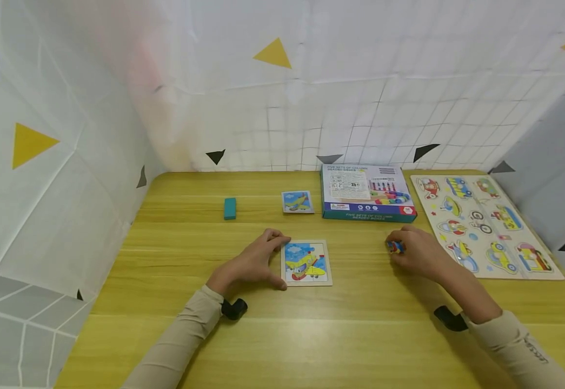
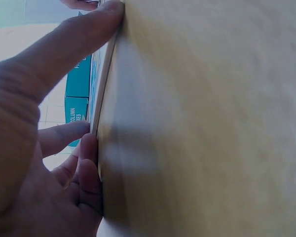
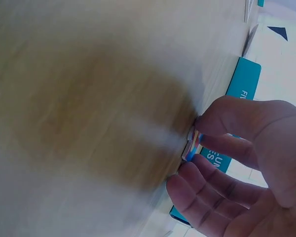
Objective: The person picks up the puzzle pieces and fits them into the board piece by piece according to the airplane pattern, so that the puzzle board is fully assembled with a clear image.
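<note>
A small square airplane puzzle board point(image 1: 330, 265) with a pale wooden frame lies flat on the table. My left hand point(image 1: 254, 259) holds its left side, thumb at the near corner and index finger at the far corner; the other fingers are curled in the left wrist view. A pale patch shows in the picture's upper right. Off to the right, my right hand point(image 1: 420, 252) pinches a small blue, red and yellow puzzle piece point(image 3: 191, 148) between thumb and fingers, just at the tabletop. Its fingers partly hide the piece.
Behind the board lie a small airplane picture card point(image 1: 297, 202) and a teal block point(image 1: 230, 208). A beaded-boxes carton point(image 1: 367, 193) stands at the back. A large vehicle peg puzzle point(image 1: 487, 227) lies at the right, close to the right forearm. White sheeting point(image 1: 243, 124) surrounds the table.
</note>
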The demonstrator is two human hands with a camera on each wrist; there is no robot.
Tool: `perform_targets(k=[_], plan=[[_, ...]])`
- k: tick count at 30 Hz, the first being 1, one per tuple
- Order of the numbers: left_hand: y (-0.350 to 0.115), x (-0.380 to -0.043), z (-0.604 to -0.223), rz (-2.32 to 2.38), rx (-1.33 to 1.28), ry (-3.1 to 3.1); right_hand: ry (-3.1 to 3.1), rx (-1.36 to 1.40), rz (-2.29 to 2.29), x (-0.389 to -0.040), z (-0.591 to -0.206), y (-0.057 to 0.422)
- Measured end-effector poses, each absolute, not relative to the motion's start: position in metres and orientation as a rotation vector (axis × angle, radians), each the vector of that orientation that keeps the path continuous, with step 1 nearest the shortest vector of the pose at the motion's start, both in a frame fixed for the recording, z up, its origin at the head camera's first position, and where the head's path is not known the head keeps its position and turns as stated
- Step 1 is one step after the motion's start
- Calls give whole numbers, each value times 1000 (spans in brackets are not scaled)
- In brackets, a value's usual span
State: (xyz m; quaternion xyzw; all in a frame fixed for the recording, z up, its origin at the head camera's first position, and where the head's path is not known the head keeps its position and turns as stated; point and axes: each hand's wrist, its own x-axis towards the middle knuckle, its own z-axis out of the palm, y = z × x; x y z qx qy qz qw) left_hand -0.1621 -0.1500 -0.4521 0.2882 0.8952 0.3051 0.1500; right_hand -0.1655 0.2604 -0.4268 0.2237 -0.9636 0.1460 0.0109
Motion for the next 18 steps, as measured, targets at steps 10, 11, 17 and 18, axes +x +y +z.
perform_targets(k=[10, 11, 17, 18], plan=[[-149, -163, -453, 866, 844, 2573, -3067, 642, 463, -164, -428, 261], [-149, -163, -453, 868, 846, 2571, -3070, 652, 464, -164, -427, 262], [-149, -162, -451, 869, 837, 2573, -3062, 740, 483, -164, -424, 264], [-150, -162, -451, 868, 835, 2573, -3062, 748, 489, -164, -423, 264]])
